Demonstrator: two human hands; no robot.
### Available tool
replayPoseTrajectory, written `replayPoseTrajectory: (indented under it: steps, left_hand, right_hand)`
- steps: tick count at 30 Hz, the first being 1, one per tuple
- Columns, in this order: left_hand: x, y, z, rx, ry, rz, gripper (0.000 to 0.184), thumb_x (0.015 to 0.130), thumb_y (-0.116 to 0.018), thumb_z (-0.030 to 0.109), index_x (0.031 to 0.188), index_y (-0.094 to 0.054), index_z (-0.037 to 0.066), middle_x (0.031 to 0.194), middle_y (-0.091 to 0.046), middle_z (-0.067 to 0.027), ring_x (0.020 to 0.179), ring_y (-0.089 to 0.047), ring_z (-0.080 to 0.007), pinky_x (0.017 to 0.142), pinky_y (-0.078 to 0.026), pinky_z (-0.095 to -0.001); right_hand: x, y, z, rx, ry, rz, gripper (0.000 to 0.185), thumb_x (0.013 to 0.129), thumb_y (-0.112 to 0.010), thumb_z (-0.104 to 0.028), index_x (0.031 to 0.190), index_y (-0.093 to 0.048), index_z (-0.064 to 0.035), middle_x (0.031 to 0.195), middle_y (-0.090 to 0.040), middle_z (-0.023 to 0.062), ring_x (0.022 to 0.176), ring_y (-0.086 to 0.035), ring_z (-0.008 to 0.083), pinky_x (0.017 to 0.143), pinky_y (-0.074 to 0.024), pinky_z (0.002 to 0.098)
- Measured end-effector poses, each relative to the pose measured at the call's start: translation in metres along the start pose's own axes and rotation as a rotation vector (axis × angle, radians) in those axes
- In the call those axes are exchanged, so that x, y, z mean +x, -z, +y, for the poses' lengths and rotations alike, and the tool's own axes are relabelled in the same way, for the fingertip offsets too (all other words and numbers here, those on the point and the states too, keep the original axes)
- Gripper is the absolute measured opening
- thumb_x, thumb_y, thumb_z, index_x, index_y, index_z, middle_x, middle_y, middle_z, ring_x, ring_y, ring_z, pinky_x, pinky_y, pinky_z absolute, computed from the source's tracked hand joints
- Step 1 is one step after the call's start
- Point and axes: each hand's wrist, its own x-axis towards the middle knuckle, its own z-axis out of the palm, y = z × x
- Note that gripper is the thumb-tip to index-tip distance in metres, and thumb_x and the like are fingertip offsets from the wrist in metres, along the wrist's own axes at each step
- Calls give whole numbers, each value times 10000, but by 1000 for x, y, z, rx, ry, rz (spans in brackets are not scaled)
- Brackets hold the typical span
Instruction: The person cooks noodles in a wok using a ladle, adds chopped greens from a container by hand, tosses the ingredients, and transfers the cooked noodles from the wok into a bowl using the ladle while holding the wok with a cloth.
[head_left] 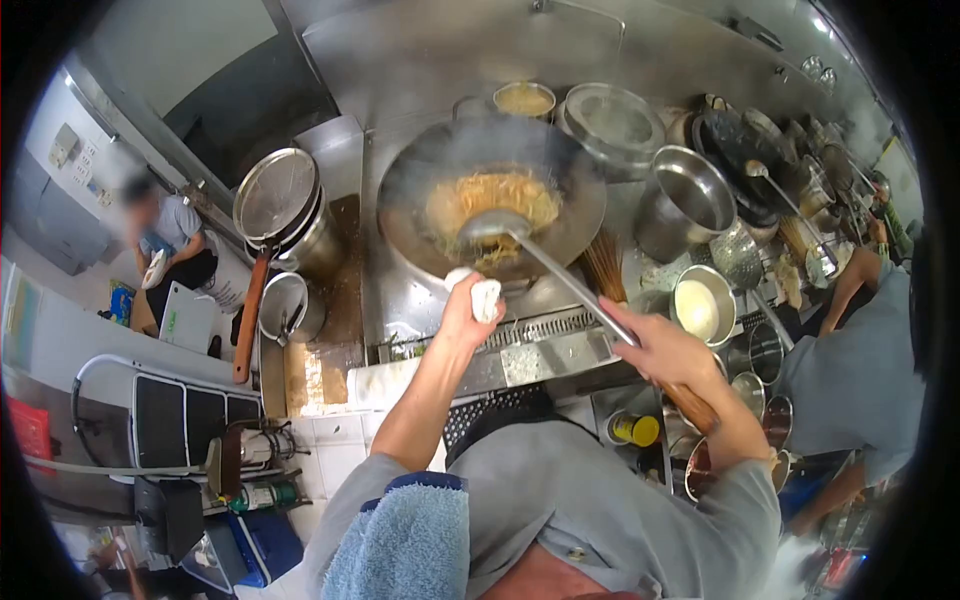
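A large dark wok [403, 185] sits on the stove, steaming. In it lies a heap of yellow-brown food like noodles [500, 190]. My left hand [466, 318] is closed on a folded white cloth [487, 297] at the wok's near rim; whether a wok handle is under the cloth is hidden. With my right hand [665, 348] I grip a long-handled metal ladle [568, 278]. Its bowl rests low in the wok, against the near side of the food. The ladle's wooden end [690, 408] passes beneath my right wrist.
A bamboo brush [604, 270], a deep steel pot [684, 205] and a container of pale liquid [698, 310] stand right of the wok. Left are strainers [277, 195] over a pot and a small pot [290, 308]. A co-worker [860, 350] stands close at right; another person [180, 235] sits far left.
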Motion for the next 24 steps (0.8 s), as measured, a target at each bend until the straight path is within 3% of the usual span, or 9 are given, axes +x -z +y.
replayPoseTrajectory:
  steps: [5,6,9,12,13,15,17,21,24]
  left_hand:
    - [23,-9,5,25,-17,38,100,853,-555,177,800,-531,95,676,-574,-101,509,-495,-209,438,-417,-314]
    - [40,5,7,-1,11,-59,88,844,-574,175,815,-534,103,702,-594,-102,535,-536,-215,437,-433,-323]
    - [5,37,-35,44,-42,9,100,853,-562,152,950,-541,136,764,-601,-63,657,-598,-219,493,-488,-366]
    - [-60,43,-53,192,-84,-39,260,871,-516,106,1124,-496,160,794,-623,-46,686,-622,-202,494,-495,-390]
    - [-55,50,-44,98,-57,-64,176,860,-534,125,1035,-525,144,770,-620,-32,644,-612,-183,473,-480,-372]
    - [-52,27,-14,108,-75,35,65,841,-545,128,905,-536,132,705,-590,-22,572,-575,-174,434,-438,-335]
    - [-58,11,2,114,-62,-75,35,833,-546,127,807,-522,131,658,-564,-11,521,-532,-164,421,-400,-308]
    - [-82,3,18,66,28,-71,39,806,-546,94,810,-517,120,639,-545,-38,506,-510,-161,420,-386,-303]
    - [-91,1,17,134,-56,-160,34,797,-559,102,795,-535,79,673,-566,-76,493,-500,-172,420,-401,-306]
  right_hand:
    - [35,-2,16,-130,121,121,662,888,-544,-179,1477,-258,-86,658,-612,192,543,-600,292,596,-496,399]
    - [52,-6,14,-56,90,136,663,884,-547,-197,1471,-263,-77,724,-624,227,592,-613,322,606,-493,410]
    - [60,-28,14,-7,125,276,672,870,-561,-180,1463,-268,-61,803,-630,252,602,-611,332,617,-492,415]
    - [12,-75,26,525,154,378,647,905,-542,-102,1485,-256,-92,669,-549,89,497,-514,177,486,-458,318]
    - [-1,-91,30,766,130,368,643,914,-536,-86,1491,-252,-100,635,-516,45,482,-487,138,454,-444,291]
    - [-10,-105,30,748,9,386,623,936,-507,-67,1497,-239,-103,619,-424,-24,471,-420,63,402,-390,224]
    - [-9,-105,19,786,49,457,621,937,-505,-68,1495,-233,-83,615,-445,-13,438,-409,72,379,-378,233]
    - [-15,-105,-19,795,40,551,635,940,-514,-83,1501,-216,-85,620,-440,-10,431,-405,64,358,-373,238]
    - [-9,-94,-33,705,42,661,631,947,-511,-93,1503,-213,-94,641,-444,-7,437,-409,58,353,-376,237]
